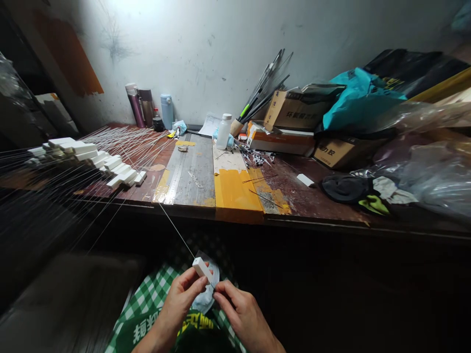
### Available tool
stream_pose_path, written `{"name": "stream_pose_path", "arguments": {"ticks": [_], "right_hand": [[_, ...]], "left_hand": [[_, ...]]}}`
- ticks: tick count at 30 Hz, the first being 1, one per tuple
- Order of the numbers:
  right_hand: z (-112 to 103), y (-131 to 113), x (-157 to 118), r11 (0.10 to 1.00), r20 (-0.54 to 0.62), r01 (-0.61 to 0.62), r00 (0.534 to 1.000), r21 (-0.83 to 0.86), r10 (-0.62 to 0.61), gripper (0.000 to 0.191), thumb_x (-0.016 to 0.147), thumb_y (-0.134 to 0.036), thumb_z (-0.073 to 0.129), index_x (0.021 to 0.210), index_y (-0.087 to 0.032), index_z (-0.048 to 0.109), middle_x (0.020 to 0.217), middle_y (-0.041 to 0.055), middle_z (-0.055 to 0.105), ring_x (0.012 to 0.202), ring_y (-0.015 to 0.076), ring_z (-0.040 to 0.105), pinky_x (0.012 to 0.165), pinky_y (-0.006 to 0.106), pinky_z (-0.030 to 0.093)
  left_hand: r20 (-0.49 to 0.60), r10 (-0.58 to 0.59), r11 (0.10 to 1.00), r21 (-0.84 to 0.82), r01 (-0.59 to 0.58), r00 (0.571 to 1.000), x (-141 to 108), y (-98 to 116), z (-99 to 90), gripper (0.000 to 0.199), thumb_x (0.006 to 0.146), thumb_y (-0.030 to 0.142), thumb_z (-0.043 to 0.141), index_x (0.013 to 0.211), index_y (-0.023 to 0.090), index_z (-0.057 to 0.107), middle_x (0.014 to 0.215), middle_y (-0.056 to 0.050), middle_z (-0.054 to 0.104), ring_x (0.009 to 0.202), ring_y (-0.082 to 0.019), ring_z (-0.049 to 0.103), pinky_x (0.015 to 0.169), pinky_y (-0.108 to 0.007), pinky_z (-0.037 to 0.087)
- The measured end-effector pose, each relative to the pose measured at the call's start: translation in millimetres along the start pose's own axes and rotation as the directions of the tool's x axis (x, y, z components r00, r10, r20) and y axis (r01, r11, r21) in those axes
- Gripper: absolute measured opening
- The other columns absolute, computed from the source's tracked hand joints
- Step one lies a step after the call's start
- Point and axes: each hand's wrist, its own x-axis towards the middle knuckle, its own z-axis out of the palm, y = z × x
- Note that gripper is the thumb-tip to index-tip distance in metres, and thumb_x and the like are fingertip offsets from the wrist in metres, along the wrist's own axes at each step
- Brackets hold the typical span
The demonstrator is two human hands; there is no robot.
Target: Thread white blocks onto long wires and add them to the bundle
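Note:
Above the lap, my left hand (pixel 179 299) pinches a small white block (pixel 202 270) between thumb and fingers. A thin pale rod (pixel 176 230) runs up and left from the block's far end. At the block's near end, my right hand (pixel 241 309) has thumb and index finger closed on a thin dark piece (pixel 212 286), too small to make out fully. Both hands are close together. Many similar white blocks (pixel 119 169) with thin rods are piled on the left of the table (pixel 239 196).
A white bottle (pixel 223 132), flasks (pixel 167 112), cardboard boxes (pixel 290 110) and a teal bag (pixel 360 98) stand along the back. Another white block (pixel 305 180) and a black cloth item (pixel 346 189) lie at the right. Long rods overhang the left front edge.

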Motion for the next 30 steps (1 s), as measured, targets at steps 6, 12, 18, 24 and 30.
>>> {"name": "stream_pose_path", "arguments": {"ticks": [6,12,18,24,30], "right_hand": [[1.8,2.4,0.7,0.999,-0.018,0.036,0.999,-0.023,-0.036,0.017,0.097,-0.029,0.045,0.091,-0.023,0.059,0.076,-0.0016,0.063,0.065,0.0123,0.058,0.062,0.020,0.043],[1.8,8.6,-4.0,0.989,-0.001,0.103,0.995,-0.104,-0.104,0.021,0.097,-0.029,0.044,0.103,-0.024,0.064,0.086,0.0012,0.068,0.071,0.0141,0.064,0.066,0.021,0.048],[1.9,11.4,-5.1,0.981,0.065,0.110,0.993,-0.159,-0.100,0.022,0.096,-0.028,0.047,0.101,-0.025,0.067,0.087,0.0014,0.070,0.074,0.0154,0.066,0.068,0.022,0.050],[2.1,11.6,-2.2,0.984,0.083,0.028,0.996,-0.177,-0.013,0.014,0.093,-0.027,0.052,0.086,-0.023,0.062,0.079,-0.0020,0.065,0.067,0.0128,0.061,0.061,0.021,0.044],[1.2,9.5,0.8,0.986,0.065,-0.021,0.997,-0.166,0.033,0.014,0.090,-0.025,0.054,0.077,-0.022,0.052,0.075,-0.0037,0.059,0.063,0.0114,0.055,0.057,0.020,0.038]], "left_hand": [[-0.088,0.007,0.996,-0.093,-0.015,0.996,-0.9,5.4,-3.3,0.051,0.076,0.041,0.074,0.122,0.024,0.062,0.124,-0.007,0.064,0.122,-0.027,0.051,0.099,-0.033,0.042],[-0.324,0.120,0.974,-0.145,-0.175,0.938,11.4,30.1,-25.3,0.044,0.079,0.050,0.068,0.108,0.016,0.070,0.118,-0.011,0.067,0.120,-0.026,0.054,0.108,-0.038,0.036],[-0.337,0.120,0.964,-0.187,-0.191,0.934,20.9,36.9,-38.2,0.043,0.075,0.047,0.073,0.101,0.013,0.071,0.110,-0.013,0.070,0.114,-0.028,0.058,0.108,-0.043,0.035],[-0.305,0.121,0.974,-0.149,-0.173,0.945,20.7,32.0,-37.5,0.040,0.079,0.045,0.070,0.103,0.014,0.071,0.113,-0.013,0.069,0.115,-0.027,0.057,0.108,-0.043,0.035],[-0.304,0.105,0.976,-0.150,-0.156,0.947,18.9,32.6,-34.9,0.038,0.079,0.044,0.070,0.102,0.014,0.071,0.111,-0.012,0.069,0.114,-0.027,0.058,0.107,-0.042,0.037]]}}
